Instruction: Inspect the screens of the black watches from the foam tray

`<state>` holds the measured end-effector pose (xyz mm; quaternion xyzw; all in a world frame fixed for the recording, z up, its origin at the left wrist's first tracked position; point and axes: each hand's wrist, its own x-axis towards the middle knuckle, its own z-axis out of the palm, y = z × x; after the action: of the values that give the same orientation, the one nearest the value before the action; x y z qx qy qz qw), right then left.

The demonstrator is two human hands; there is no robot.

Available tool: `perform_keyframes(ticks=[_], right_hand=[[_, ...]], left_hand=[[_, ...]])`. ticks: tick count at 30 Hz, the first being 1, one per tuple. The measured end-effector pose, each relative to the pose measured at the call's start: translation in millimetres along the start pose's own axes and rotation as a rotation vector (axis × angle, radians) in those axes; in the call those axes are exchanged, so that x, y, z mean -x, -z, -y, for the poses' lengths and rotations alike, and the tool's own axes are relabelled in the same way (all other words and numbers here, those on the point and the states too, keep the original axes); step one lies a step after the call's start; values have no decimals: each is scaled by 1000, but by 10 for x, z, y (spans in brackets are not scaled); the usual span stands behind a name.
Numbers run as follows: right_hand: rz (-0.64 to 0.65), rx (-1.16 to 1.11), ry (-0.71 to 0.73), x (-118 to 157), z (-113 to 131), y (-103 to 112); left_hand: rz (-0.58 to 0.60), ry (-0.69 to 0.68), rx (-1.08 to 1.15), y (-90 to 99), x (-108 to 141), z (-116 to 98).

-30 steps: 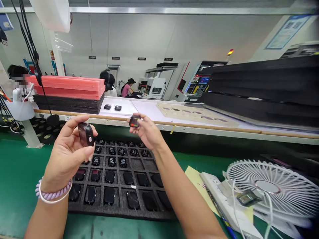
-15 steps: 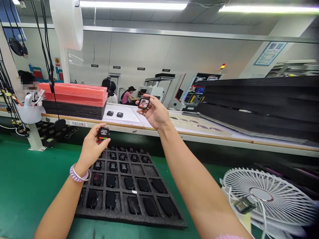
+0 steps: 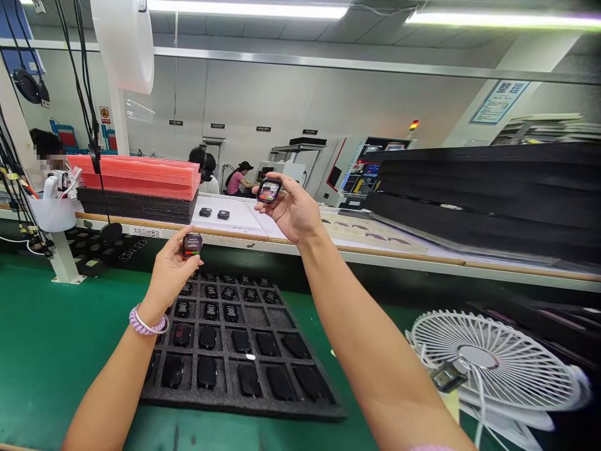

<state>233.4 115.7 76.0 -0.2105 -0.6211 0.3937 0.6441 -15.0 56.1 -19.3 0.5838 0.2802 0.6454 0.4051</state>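
Smartwatch bodies fill both hands: the right hand (image 3: 293, 213) pinches one (image 3: 269, 190) at fingertips, centre frame, screen lit and facing the camera (likely for inspection); the left hand (image 3: 169, 272) pinches another (image 3: 192, 244) above the foam tray (image 3: 300, 410), lower centre.

Glossy glass-faced watch body (image 3: 269, 190); matt black foam tray (image 3: 244, 401).

Bare forearms, no sleeves, lilac coiled band (image 3: 148, 324) on left wrist
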Motion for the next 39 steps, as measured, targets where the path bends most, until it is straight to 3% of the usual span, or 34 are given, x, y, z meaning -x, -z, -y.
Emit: perform_keyframes(ticks=[11,14,20,23,39], right_hand=[[-54,-21,-66,123,53,-110],[-82,-44,-119,366,-1,-164],[-31,-186,-301,1110,-246,-329],[-28,-233,-331,1305,-324,-366],[-58,-237,-332,1292,-342,-239]], left_hand=[[16,-21,-10,-2,18,-10],[38,-26,27,-14,35,-14],[98,-12,34,-32,73,-25],[126,1,24,-37,83,-29],[105,87,86,-43,57,-25]])
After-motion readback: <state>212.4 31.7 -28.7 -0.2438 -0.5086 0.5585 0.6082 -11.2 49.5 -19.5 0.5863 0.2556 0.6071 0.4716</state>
